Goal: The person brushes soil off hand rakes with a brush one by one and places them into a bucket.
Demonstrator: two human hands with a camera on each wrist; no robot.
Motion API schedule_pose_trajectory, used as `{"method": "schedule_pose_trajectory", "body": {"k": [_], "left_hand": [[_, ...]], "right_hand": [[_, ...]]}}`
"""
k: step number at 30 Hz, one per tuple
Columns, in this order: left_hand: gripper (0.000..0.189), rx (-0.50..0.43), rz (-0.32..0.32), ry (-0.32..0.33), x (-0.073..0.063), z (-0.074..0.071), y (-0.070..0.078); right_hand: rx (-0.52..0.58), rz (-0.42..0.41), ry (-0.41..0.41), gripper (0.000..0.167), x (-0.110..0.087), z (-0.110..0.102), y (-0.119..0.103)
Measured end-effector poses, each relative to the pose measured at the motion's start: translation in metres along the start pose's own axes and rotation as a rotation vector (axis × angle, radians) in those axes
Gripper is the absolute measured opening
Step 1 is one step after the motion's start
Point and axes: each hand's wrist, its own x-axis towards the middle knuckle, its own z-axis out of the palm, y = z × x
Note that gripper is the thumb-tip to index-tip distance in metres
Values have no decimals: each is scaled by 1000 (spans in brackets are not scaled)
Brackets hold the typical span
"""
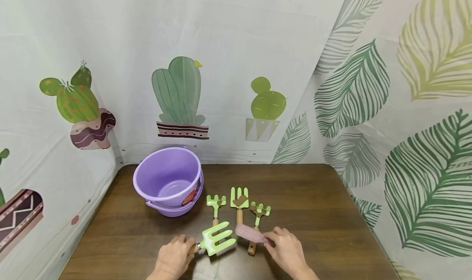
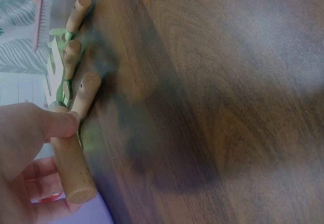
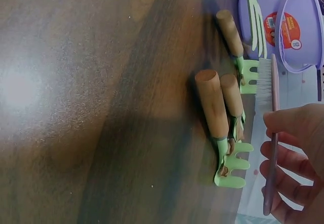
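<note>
My left hand (image 1: 173, 255) grips the wooden handle (image 2: 73, 168) of a green garden fork (image 1: 214, 241), its tines pointing right above the table. In my right hand (image 1: 287, 249) is a pink brush (image 1: 250, 234), pinched by its handle; the right wrist view shows its pale bristles (image 3: 264, 79). The brush is held over the lying tools, its head close to the fork's tines. Under and behind these lie a small green rake (image 1: 216, 201), a second green fork (image 1: 239, 198) and another small rake (image 1: 261, 209). Brown patches mark the heads of these lying tools.
A purple bucket (image 1: 151, 173) with a handle and a red sticker stands at the back left of the brown wooden table (image 1: 306, 194). Behind the table hangs a white cloth (image 1: 228, 38) printed with cacti and leaves.
</note>
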Motion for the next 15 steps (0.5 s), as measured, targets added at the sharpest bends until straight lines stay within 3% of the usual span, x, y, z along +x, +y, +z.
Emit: {"method": "schedule_pose_trajectory", "body": {"k": [4, 15], "left_hand": [[42, -7, 0, 7, 0, -1, 2], [40, -57, 20, 29, 7, -2, 12]], "right_hand": [[9, 0, 15, 25, 2, -1, -2], [36, -109, 97, 31, 6, 6, -17]]}}
